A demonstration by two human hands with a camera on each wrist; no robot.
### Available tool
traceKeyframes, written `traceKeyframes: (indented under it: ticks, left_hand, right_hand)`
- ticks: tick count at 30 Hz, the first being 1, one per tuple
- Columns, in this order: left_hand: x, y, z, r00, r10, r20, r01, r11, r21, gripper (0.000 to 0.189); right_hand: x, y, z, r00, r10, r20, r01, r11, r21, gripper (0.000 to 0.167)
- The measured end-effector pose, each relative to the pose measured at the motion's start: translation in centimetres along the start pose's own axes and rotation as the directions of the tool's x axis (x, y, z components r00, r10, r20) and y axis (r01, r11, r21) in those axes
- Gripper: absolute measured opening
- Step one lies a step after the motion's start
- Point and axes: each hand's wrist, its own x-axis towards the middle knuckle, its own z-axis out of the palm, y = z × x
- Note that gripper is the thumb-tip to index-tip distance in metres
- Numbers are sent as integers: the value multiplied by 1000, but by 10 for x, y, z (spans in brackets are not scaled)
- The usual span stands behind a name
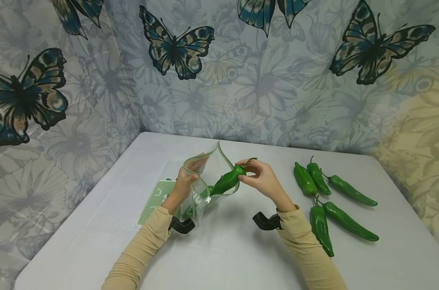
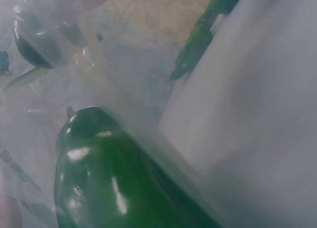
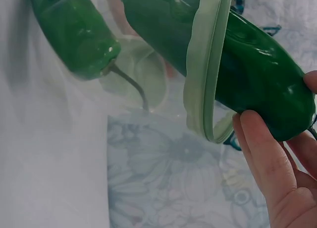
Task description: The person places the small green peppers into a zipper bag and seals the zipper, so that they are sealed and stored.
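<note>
My left hand [image 1: 184,183] holds a clear zip bag [image 1: 216,161] by its side, its green-edged mouth spread wide and facing right. A glossy green pepper [image 1: 226,181] slants through that mouth, tip inward. By its stem end my right hand [image 1: 264,179] grips it, the stem poking out above the fingers. Up close in the right wrist view, the pepper [image 3: 270,79] crosses the bag's green rim [image 3: 205,64], and another pepper [image 3: 74,34] with a curved stem lies inside the bag. The left wrist view shows a pepper [image 2: 114,173] through the hazy plastic.
Several long green peppers [image 1: 351,191] lie on the right side of the white table [image 1: 233,249], near my right forearm. A flat green-printed packet [image 1: 157,197] lies at left, partly behind my left hand. Butterfly-patterned cloth [image 1: 219,88] hangs behind the table.
</note>
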Motion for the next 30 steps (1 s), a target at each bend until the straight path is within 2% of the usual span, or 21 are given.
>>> traceKeyframes:
  ticks: [8, 14, 20, 25, 30]
  left_hand:
    - [1, 1, 1, 1000, -3, -8, 3, 1000, -12, 89]
    - [0, 4, 2, 1000, 6, -22, -7, 1000, -16, 75]
    - [2, 4, 2, 1000, 2, -2, -2, 1000, -24, 67]
    - [2, 2, 3, 1000, -6, -1, 6, 1000, -26, 63]
    - [1, 1, 5, 1000, 10, 12, -9, 998, -56, 63]
  right_hand:
    - [-4, 6, 2, 999, 29, -21, -28, 1000, 11, 30]
    - [-4, 0, 11, 998, 57, 30, -58, 997, 59, 28]
    - [-7, -19, 17, 998, 50, 36, -50, 999, -5, 29]
    - [-8, -19, 21, 997, 66, 42, -66, 998, -6, 40]
    - [-10, -18, 23, 997, 64, 51, -64, 998, -10, 32]
